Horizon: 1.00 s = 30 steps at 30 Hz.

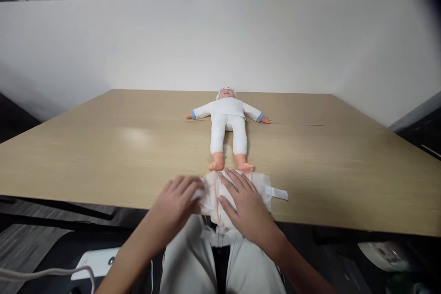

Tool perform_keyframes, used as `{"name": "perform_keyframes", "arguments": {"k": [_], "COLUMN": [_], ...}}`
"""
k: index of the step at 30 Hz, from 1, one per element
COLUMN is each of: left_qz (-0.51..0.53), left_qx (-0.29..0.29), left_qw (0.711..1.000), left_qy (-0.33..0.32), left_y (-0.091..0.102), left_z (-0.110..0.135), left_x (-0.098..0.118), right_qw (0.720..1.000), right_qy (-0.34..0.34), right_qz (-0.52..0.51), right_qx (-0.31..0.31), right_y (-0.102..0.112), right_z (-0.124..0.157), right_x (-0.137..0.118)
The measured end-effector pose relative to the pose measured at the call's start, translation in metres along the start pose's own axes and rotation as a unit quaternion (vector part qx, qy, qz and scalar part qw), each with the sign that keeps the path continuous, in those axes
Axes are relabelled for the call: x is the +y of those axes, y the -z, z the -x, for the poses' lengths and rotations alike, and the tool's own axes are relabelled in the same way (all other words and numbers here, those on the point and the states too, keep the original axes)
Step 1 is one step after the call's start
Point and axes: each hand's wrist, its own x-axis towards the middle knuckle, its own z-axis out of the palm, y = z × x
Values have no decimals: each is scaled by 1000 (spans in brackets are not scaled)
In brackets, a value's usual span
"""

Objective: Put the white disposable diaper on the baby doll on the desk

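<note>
A white disposable diaper [260, 183] lies spread at the table's near edge, its lower end hanging over toward my lap. One fastening tab [276, 193] sticks out flat to the right. My right hand [244, 204] rests on the diaper with its fingers stretched out and spread. At the diaper's left edge, my left hand [179, 195] has its fingers curled in and closed on the material; the fingertips are partly hidden and slightly blurred. Just beyond the diaper, a baby doll [228, 112] in a white outfit and patterned headwear lies on its back, arms out, bare feet toward me.
The wooden table [138, 161] reaches back to a white partition wall [172, 46]. Below its left side, a white device [96, 259] with a cable [44, 273] sits on a dark seat. A rounded white object [384, 256] is under the table at right.
</note>
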Motion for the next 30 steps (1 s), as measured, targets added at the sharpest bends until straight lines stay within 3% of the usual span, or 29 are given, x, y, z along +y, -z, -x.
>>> {"name": "perform_keyframes", "arguments": {"k": [3, 6, 9, 12, 18, 21, 26, 30], "left_qz": [-86, -163, -226, -253, -189, -145, 16, 191], "left_qx": [45, -8, -91, -129, -72, -71, -82, -86], "left_qw": [995, 982, 946, 912, 893, 887, 923, 928], "left_qy": [-22, -93, -215, -296, -402, -433, -375, -308], "left_y": [-7, -15, -18, -19, -32, -33, -2, 35], "left_z": [-66, -127, -167, -188, -207, -218, -240, -259], "left_x": [-35, -48, -45, -39, -41, -38, -29, -28], "right_qw": [1000, 1000, 1000, 1000, 999, 999, 997, 995], "right_qy": [-7, -12, -20, -28, -18, -1, 21, 28], "right_qz": [-3, -2, 1, 10, 32, 51, 70, 82], "right_qx": [-3, -4, 2, -4, -14, 5, -28, -42], "right_y": [-2, -3, -3, 0, -6, -13, -10, -8], "right_z": [0, -1, -2, -3, -1, -1, -14, -39], "right_x": [1, 1, -1, -3, 2, 13, 31, 45]}}
